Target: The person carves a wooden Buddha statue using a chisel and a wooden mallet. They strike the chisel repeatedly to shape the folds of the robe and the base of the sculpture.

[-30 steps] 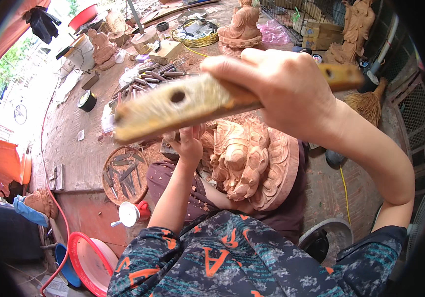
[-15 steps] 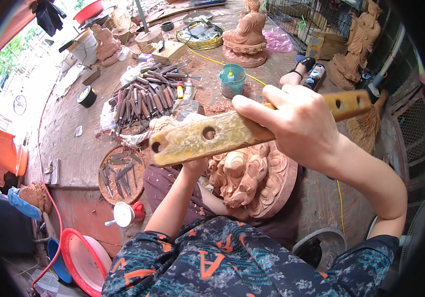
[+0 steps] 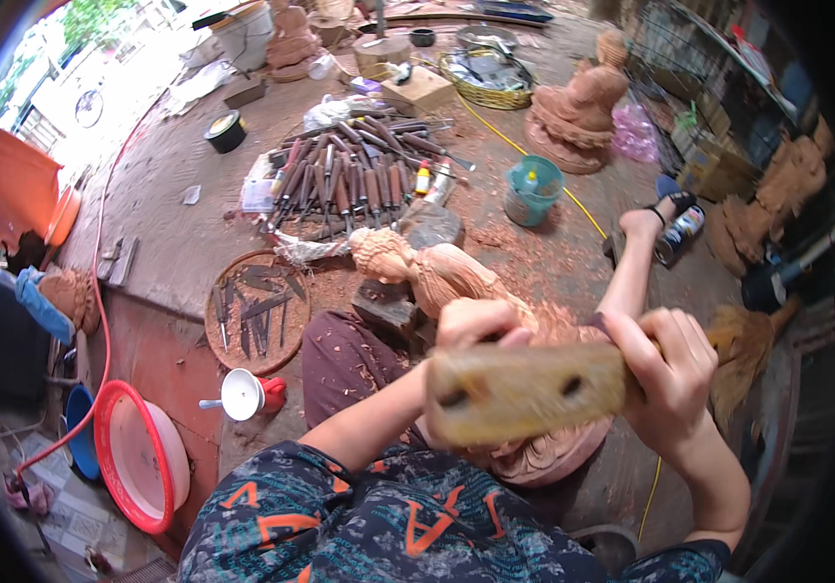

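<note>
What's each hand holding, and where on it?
Right hand grips the wooden mallet at its handle end. Left hand is closed over the carving; anything in it is hidden behind the mallet.

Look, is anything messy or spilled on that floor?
Yes. Reddish wood chips lie scattered over the floor beside the wooden carving, and a few cling to the person's lap. The carving tools lie in a loose heap. Nothing looks broken.

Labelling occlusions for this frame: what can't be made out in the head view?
- Left hand: what it holds is hidden behind the wooden mallet.
- Carved figure: lower part covered by mallet and both hands.
- Right hand: its grip hides the mallet handle.
- Chisels on the floor: too small to tell apart.
- Right edge: dark, shelves blurred.
</note>
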The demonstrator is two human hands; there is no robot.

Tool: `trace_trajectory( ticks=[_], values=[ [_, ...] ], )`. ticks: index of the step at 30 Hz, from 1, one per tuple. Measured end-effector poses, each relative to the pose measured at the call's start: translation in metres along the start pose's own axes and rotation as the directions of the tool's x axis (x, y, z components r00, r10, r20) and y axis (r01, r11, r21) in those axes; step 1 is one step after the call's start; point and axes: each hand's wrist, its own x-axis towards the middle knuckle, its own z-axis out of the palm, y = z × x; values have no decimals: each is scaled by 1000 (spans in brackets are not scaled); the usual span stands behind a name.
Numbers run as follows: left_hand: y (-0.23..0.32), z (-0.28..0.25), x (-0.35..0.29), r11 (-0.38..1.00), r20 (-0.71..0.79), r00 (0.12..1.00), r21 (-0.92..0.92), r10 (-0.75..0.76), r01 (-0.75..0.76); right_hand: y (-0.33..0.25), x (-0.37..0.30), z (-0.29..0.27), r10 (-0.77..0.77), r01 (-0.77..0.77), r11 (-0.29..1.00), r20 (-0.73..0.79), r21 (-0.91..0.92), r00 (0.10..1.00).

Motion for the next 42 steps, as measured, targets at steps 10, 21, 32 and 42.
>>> trace_trajectory(
  ticks=[10, 21, 32, 42],
  values=[
    [-2, 6, -5, 981, -44, 993, -162, -112, 103, -1, -12, 0, 8, -5, 997, 48, -73, 999],
    [37, 31, -14, 977, 226, 959, -170, 170, -133, 10, -59, 27, 434, -431, 848, 62, 310, 899],
    [-13, 90, 36, 992, 412, 910, 128, -48, -6, 43, -123, 45, 878, -731, 259, 161, 631, 451],
    [-40, 95, 36, 951, 266, 941, 279, -210, 134, 52, -104, 55, 889, -692, 14, 309, 721, 339]
  ],
)
